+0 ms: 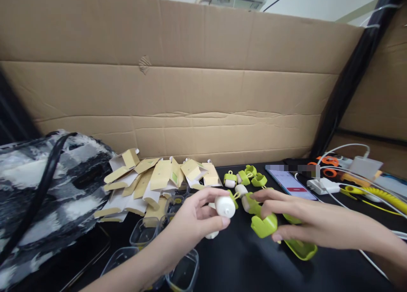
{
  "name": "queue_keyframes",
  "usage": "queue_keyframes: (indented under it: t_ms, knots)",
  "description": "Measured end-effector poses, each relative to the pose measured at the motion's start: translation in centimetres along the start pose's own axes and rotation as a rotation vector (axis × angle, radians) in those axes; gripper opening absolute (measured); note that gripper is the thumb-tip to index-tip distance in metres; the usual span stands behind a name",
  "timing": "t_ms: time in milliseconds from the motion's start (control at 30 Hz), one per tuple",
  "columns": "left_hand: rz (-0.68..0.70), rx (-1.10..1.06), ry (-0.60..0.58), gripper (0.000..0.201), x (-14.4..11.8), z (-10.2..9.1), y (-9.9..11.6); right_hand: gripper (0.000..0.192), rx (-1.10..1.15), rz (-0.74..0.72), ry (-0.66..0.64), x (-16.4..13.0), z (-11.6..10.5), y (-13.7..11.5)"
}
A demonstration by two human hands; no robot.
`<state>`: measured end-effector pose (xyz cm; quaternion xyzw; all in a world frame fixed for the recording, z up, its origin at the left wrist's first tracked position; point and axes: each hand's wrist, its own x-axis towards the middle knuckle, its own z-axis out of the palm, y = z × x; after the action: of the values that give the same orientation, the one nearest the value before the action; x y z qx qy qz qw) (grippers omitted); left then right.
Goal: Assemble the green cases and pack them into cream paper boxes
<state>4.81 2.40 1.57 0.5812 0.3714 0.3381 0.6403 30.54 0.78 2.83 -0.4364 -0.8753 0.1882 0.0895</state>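
My left hand [199, 218] is closed around a small white rounded piece [224, 207] with a nub at its centre; its fingers and thumb pinch the sides. Below that hand, another white piece [212, 234] is partly hidden. My right hand [294, 215] grips a lime-green cup-shaped cover [264, 226] between fingers and thumb. The two held parts are apart. Beyond the hands sit several green covers [259, 180] with loops, some with white pieces [230, 182] in them. A longer green tray-like part [302, 248] lies under my right hand.
Flattened cardboard boxes [162, 175] pile up at the back left, beside a black-and-white fluffy bag [47, 190]. Clear plastic containers [182, 271] stand at front left. A phone [291, 182], a white adapter [322, 185] and cables lie right. A cardboard wall [190, 93] rises behind.
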Motion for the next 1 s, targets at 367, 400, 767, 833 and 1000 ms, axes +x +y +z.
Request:
queue_keyframes:
  t_ms: [367, 400, 767, 833, 1000]
  knots:
    - [0.036, -0.304, 0.080, 0.027, 0.1, -0.2, -0.7, 0.037, 0.115, -0.020, 0.026, 2.1, 3.8, -1.1]
    - [0.035, -0.317, 0.084, 0.028, 0.1, -0.1, -0.7, 0.036, 0.135, -0.004, 0.053, 2.1, 3.9, -1.2]
    - [0.012, -0.353, 0.097, 0.025, -0.3, 0.3, -0.1, 0.011, 0.302, -0.151, 0.252, 2.4, 4.4, -2.1]
    - [0.014, -0.320, 0.099, 0.027, -0.5, 0.4, -0.2, 0.023, 0.302, -0.099, 0.335, 2.7, 4.8, -1.7]
    - [0.019, -0.207, 0.142, 0.037, -0.6, 1.1, -0.9, 0.047, 0.265, -0.113, 0.594, 3.4, 5.7, -1.0]
